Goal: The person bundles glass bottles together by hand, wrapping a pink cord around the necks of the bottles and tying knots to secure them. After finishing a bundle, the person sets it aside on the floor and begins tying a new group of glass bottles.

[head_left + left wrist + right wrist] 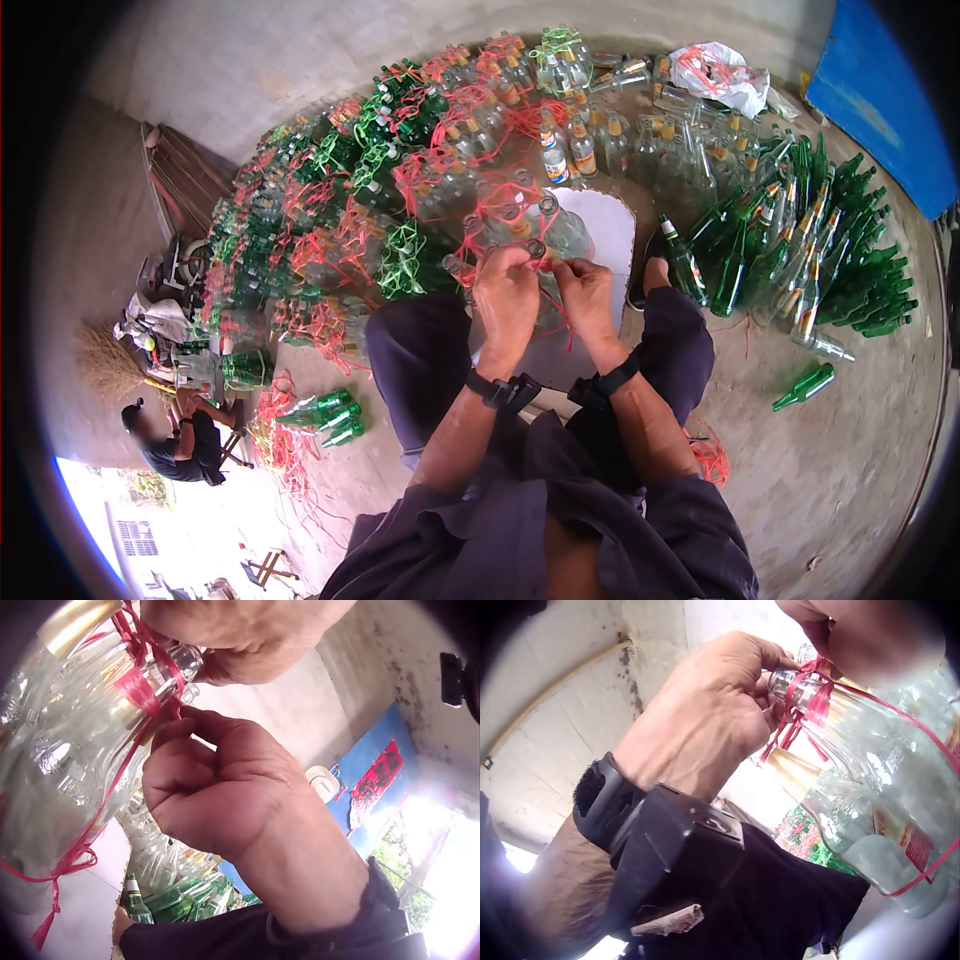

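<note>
At the far left a seated person (190,445) is seen, then green bottles (343,433) lying on the floor (385,480). In the middle, a bundle of clear glass bottles (568,232) is stood on a white board (617,222) between the knees. The neck of one clear bottle (795,688), wound with red twine (137,691), is held by the left hand's (505,303) curled fingers; the twine is pinched by the right hand's (588,298). Farther right, loose green bottles (868,260) are heaped.
</note>
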`<control>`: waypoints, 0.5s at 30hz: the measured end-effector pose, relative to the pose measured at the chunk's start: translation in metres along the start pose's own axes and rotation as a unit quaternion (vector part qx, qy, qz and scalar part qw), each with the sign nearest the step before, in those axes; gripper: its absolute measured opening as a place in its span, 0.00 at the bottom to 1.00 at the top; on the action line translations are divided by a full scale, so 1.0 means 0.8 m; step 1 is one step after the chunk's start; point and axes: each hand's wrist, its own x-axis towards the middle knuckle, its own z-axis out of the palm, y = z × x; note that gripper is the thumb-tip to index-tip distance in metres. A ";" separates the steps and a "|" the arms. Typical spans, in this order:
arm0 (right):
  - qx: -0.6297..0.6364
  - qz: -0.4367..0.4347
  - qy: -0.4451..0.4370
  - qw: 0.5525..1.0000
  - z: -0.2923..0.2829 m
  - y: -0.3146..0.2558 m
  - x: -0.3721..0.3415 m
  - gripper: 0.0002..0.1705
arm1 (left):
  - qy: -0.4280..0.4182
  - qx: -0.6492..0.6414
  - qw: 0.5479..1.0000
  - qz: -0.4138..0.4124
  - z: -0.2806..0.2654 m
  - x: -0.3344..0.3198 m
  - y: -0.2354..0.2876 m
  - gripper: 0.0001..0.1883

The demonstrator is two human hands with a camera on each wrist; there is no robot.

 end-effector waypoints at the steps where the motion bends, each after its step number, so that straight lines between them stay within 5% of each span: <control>1: -0.081 -0.078 0.040 0.993 0.001 -0.001 -0.002 0.11 | 0.001 -0.001 1.000 0.000 0.001 -0.001 -0.001 0.08; 2: -0.082 -0.080 0.039 0.993 0.003 -0.001 -0.002 0.11 | 0.004 -0.002 1.000 0.007 0.001 -0.002 -0.003 0.08; 4: -0.150 -0.295 0.108 0.937 0.006 -0.001 -0.002 0.07 | 0.007 -0.003 1.000 0.014 0.002 -0.003 -0.005 0.09; 15: -0.214 -0.332 0.010 0.918 0.002 -0.012 -0.011 0.15 | -0.032 -0.046 0.998 0.025 0.002 -0.001 -0.024 0.16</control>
